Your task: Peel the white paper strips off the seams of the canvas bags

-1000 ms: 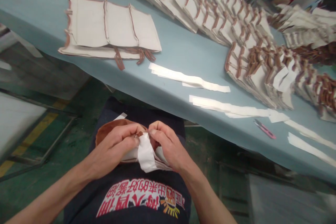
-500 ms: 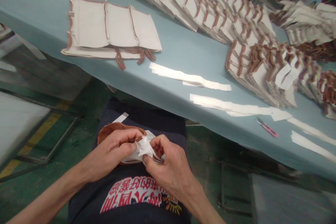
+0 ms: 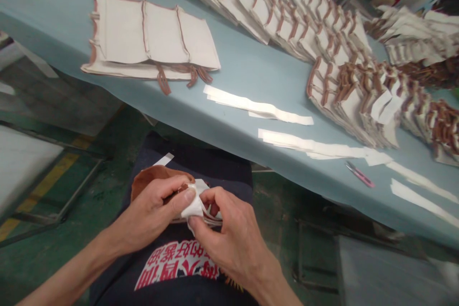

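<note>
Over the lap, my left hand pinches a brown and white piece, its thumb pressed on white material at the edge. My right hand grips the same white material from the other side, thumb below and fingers curled above. The brown part of the piece bulges out behind my left hand. Its lower layers are mostly covered by both hands. A white strip sticks out just beyond the brown part.
On the blue-covered table lie a folded cream panel with brown edging, white strips, more strips and a pink-handled cutter. Rows of stacked cream pieces stretch along the far side. A metal frame stands at left.
My left thumb has moved forward onto the white material, which is now more folded over. My right hand has shifted slightly left, still gripping. The view has shifted slightly.
</note>
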`<state>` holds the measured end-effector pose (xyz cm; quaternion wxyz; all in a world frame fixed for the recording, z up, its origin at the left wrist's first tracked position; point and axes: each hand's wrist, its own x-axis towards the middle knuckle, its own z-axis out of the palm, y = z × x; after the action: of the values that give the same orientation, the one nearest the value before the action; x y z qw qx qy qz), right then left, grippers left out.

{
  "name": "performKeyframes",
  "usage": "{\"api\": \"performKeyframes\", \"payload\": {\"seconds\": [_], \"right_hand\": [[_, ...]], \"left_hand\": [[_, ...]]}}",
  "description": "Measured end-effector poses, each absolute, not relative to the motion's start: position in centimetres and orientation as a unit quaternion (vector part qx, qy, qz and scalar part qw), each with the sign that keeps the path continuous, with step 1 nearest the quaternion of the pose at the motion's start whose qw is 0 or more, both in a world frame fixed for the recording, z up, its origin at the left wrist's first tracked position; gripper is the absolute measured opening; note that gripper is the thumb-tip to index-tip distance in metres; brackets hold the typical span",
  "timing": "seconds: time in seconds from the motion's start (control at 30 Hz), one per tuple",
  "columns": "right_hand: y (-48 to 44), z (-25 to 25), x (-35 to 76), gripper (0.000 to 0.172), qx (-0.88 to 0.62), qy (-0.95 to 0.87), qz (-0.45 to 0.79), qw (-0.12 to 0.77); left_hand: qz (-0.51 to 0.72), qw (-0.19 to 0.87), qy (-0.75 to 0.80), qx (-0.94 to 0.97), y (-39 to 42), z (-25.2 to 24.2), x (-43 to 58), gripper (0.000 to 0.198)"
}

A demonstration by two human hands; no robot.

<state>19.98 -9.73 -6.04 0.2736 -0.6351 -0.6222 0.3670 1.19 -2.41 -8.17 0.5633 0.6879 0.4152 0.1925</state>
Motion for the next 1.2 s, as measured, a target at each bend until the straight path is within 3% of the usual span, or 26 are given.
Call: {"api": "performKeyframes", "payload": {"seconds": [0.13,0.2,0.33,0.43,0.57,0.7,0.8,0.93,1.07,1.2], "right_hand": [[-10.4,-5.1,20.0,0.021,-0.647,-0.594,0.296,0.376],[-11.1,-5.2,20.2,0.017,-0.656,-0.587,0.25,0.403],[-12.2,-6.5,20.5,0.012,-0.697,-0.574,0.27,0.334],[-12.2,-8.1,20.5,0.029,-0.714,-0.544,0.335,0.286],[-11.8,-10.2,19.9,0.044,-0.701,-0.462,0.437,0.324],[-11.4,-11.7,18.6,0.062,-0.74,-0.491,0.315,0.334],[-10.2,-12.9,17.9,0.047,-0.737,-0.536,0.199,0.36],[-8.5,-13.4,17.9,0.003,-0.701,-0.546,0.164,0.429],[-8.7,-11.7,18.9,0.009,-0.654,-0.534,0.283,0.455],[-9.6,-10.3,20.6,0.036,-0.546,-0.37,0.633,0.405]], "left_hand": [[0.239,0.537,0.452,0.671,-3.0,-8.5,0.5,0.042],[0.25,0.52,0.476,0.663,-3.2,-8.5,0.4,0.041],[0.295,0.484,0.494,0.66,-3.2,-8.4,0.9,0.037],[0.323,0.446,0.507,0.664,-3.4,-8.5,1.4,0.033],[0.337,0.406,0.541,0.655,-4.1,-8.9,2.1,0.03],[0.347,0.369,0.583,0.635,-4.6,-9.2,3.0,0.031],[0.344,0.36,0.595,0.631,-4.6,-9.4,4.0,0.029],[0.351,0.336,0.597,0.638,-4.5,-10.2,4.3,0.025],[0.351,0.334,0.571,0.662,-4.6,-11.0,3.4,0.028],[0.349,0.331,0.551,0.682,-4.6,-11.1,2.9,0.034]]}}
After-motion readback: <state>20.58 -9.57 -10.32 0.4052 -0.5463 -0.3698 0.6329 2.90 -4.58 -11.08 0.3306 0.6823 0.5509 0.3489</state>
